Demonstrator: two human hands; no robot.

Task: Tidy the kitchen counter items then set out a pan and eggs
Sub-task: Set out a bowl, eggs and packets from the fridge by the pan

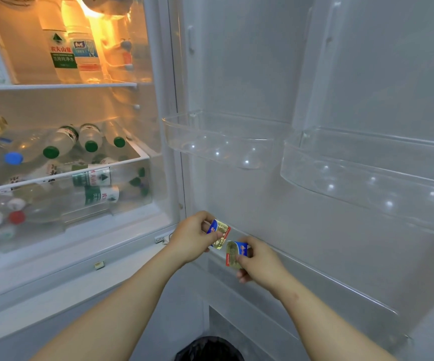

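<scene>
While the white refrigerator door (262, 74) stands open on the right, the left hand (189, 239) pinches a small gold, blue and red foil packet (219, 233) between thumb and curled fingers. The right hand (258, 261) grips a second foil packet (235, 254) of the same kind. The two packets sit just beside each other over the left end of the clear-railed bottom door shelf (340, 285), near the hinge edge, and the shelf runs on to the right of the hands with its floor showing. Higher on the door hang two clear plastic dimpled bins, a left bin (218, 144) and a right bin (366, 175), their moulded hollows showing through. Inside the cabinet on the left, the top glass shelf (54, 86) carries an upright green-labelled clear bottle (62, 56) and, beside it, a blue-labelled clear bottle (85, 56). The shelf below holds clear bottles lying on their sides, caps toward the near edge: three green caps (91, 145) and two blue caps (13, 158). The clear plastic drawer (132, 188) beneath holds more lying bottles, several white-capped and one with a red cap (16, 217). A black bin (209, 347) sits at the near edge between the forearms.
</scene>
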